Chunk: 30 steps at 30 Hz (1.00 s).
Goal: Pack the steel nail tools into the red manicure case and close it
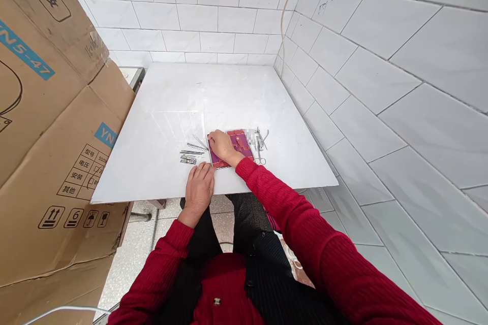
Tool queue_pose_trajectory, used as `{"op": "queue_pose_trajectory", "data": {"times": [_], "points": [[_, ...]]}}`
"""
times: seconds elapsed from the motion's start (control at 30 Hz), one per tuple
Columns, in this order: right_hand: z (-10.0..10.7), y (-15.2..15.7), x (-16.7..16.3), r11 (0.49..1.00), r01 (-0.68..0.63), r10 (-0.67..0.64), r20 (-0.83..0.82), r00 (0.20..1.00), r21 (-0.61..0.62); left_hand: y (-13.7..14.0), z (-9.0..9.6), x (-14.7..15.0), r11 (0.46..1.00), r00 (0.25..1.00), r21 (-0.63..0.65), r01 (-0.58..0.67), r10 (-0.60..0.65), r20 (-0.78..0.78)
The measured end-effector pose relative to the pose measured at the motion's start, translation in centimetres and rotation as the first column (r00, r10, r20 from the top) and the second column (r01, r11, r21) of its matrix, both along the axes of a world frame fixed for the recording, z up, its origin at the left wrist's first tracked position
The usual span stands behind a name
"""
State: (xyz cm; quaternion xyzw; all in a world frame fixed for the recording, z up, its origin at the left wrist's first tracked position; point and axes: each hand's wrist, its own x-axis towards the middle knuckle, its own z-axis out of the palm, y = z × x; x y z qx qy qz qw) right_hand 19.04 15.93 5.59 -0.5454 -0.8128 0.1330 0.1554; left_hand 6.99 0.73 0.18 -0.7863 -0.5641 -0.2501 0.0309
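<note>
Head view: your right hand (223, 146) bent over the purple case (241, 144), which lay beneath and rightward of it; couldn't tell whether it pinched anything. Your left hand (200, 185) lay flat, unclenched, clippers (188, 160) just beyond its fingertips.

And there they were, one left hand (200, 183), one right hand (223, 146), one purple case (241, 143) mid-frame, one pair of scissors (259, 154) right of centre, one table (236, 94)!

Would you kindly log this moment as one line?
right hand: on purple case; left hand: at table edge; metal tools: beside case
</note>
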Motion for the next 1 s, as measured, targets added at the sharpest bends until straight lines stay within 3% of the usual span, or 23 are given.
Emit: {"op": "queue_pose_trajectory", "data": {"times": [0.33,0.57,1.0], "points": [[2.5,-1.9,-2.1,0.985,-0.172,0.173,0.047,0.984,-0.028,-0.3,0.2,0.1,1.0,1.0,0.002,-0.011,0.011,-0.005],[2.4,-2.3,-2.9,0.976,-0.196,0.207,0.114,0.972,-0.098,-0.2,0.0,0.1,1.0,1.0,0.008,-0.012,0.012,0.002],[3.0,-3.4,-2.8,0.963,-0.247,0.258,0.111,0.96,-0.104,-0.3,0.2,0.2,1.0,1.0,0.0,-0.01,0.01,0.015]]}}
